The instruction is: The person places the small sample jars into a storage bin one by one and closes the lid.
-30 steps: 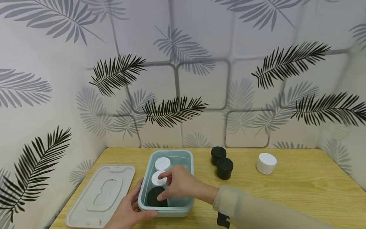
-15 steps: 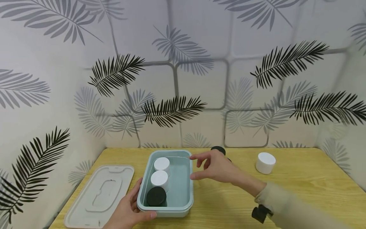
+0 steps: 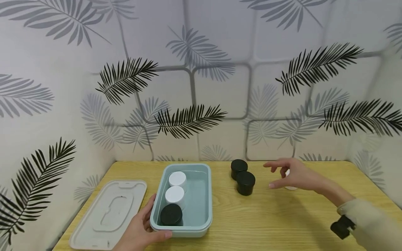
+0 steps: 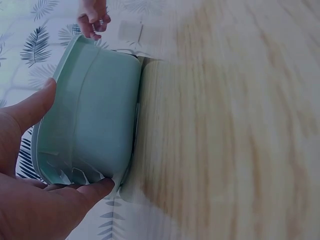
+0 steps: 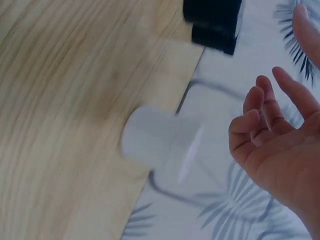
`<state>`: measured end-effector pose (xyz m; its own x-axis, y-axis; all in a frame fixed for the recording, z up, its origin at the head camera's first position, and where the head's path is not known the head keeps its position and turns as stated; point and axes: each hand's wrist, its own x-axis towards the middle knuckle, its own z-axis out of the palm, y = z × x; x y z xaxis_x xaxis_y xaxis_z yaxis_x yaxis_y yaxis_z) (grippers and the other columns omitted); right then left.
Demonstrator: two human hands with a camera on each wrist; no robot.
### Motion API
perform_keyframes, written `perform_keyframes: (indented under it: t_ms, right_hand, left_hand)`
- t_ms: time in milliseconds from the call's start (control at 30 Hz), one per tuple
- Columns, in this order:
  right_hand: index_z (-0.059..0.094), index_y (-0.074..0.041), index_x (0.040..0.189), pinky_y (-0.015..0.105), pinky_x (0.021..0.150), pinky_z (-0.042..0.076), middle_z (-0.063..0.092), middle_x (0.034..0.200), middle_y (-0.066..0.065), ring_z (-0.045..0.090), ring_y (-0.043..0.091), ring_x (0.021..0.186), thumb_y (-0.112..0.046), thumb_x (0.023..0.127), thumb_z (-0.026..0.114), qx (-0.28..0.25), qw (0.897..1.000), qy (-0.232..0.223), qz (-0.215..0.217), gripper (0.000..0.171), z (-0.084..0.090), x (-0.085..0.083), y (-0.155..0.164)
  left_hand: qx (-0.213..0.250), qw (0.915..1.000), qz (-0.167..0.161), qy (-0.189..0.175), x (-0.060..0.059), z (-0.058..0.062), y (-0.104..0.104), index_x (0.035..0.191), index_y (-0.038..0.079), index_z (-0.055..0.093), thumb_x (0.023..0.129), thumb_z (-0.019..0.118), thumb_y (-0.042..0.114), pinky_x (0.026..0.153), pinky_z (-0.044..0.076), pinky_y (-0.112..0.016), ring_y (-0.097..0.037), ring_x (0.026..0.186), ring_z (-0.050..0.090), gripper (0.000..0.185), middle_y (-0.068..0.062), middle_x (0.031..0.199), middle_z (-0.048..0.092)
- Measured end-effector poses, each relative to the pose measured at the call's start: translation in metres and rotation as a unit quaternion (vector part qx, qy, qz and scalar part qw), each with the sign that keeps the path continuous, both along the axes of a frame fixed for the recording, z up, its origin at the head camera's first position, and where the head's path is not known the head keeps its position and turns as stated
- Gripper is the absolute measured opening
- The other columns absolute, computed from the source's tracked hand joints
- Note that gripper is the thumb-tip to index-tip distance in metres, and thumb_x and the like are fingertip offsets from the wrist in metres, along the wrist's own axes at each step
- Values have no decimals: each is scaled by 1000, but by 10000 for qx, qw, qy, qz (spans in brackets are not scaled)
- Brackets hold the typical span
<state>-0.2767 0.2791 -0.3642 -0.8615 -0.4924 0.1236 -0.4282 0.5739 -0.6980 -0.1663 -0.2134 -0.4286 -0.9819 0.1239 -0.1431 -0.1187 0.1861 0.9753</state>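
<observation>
My left hand [image 3: 141, 225] grips the near left corner of a pale blue-green plastic tub [image 3: 205, 205], thumb at the front rim and fingers against the left side. Along the tub's left side stand two white lidded jars [image 3: 175, 194] and, nearest me, a black one [image 3: 171, 214]. Over the table at the right, my right hand [image 3: 296, 176] holds nothing, thumb and fingers spread apart. It mostly hides a lone white jar [image 3: 291, 188] in the head view. The right wrist view shows that white jar [image 5: 155, 137] standing on the table, apart from the fingers.
Two black lidded jars [image 3: 246, 183] stand close together between the tub and my right hand. Left of the tub lies a flat, light grey lid [image 3: 110, 212]. A leaf-patterned curtain or wall covering [image 3: 201, 87] rises behind the wooden table [image 3: 267, 223].
My right hand has left the tub, passed over the black jars and reached the white jar on the right. My left hand keeps its grip on the tub.
</observation>
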Motion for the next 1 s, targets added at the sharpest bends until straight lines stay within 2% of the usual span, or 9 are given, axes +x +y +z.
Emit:
perform_keyframes:
  t_ms: [233, 400, 567, 733, 833, 1000]
  right_hand:
    - [59, -7, 150, 31, 65, 46, 60, 124, 14, 51, 18, 86, -24, 89, 87, -200, 9968, -540, -558, 69, -10, -4, 51]
    - [56, -6, 152, 31, 65, 44, 58, 117, 16, 48, 20, 85, -24, 90, 86, -152, 9948, -560, -834, 71, -20, -12, 73]
    - [54, -3, 153, 31, 68, 43, 57, 127, 18, 49, 21, 86, -28, 90, 86, 97, 9921, -635, -1082, 75, -31, -21, 85]
    - [52, 0, 154, 31, 70, 42, 58, 125, 17, 50, 20, 85, -29, 90, 86, 190, 9894, -818, -1184, 78, -40, -30, 88]
    - [51, 1, 155, 32, 73, 46, 61, 130, 18, 54, 21, 87, -28, 90, 87, 151, 9875, -1042, -1173, 79, -42, -33, 89]
    - [46, 2, 157, 33, 75, 50, 61, 137, 20, 59, 22, 89, -22, 91, 85, -108, 9853, -1421, -939, 80, -45, -33, 94]
  left_hand:
    - [-23, 9999, -42, 121, 0, 0, -1, 170, 7, 16, 84, 92, 20, 106, 51, -44, -34, 137, 54, 116, -26, 163, 38]
    - [-62, 9999, -40, 91, 0, 0, -1, 170, 7, 15, 84, 93, 20, 106, 50, -45, -35, 138, 52, 117, -26, 164, 37]
    - [-130, 9999, -23, 59, 0, 0, -1, 170, 7, 15, 84, 93, 21, 107, 50, -44, -35, 139, 52, 117, -26, 164, 37]
    - [-50, 10000, -26, 64, 0, 0, -1, 170, 8, 15, 84, 92, 20, 106, 51, -44, -35, 137, 53, 116, -26, 163, 38]
    - [-54, 10000, 0, 42, 0, 0, -1, 170, 9, 15, 84, 92, 20, 106, 51, -45, -35, 137, 53, 116, -26, 163, 38]
    - [-13, 10000, -36, 38, 0, -1, -2, 170, 9, 15, 85, 91, 20, 105, 52, -42, -34, 137, 54, 115, -25, 164, 37]
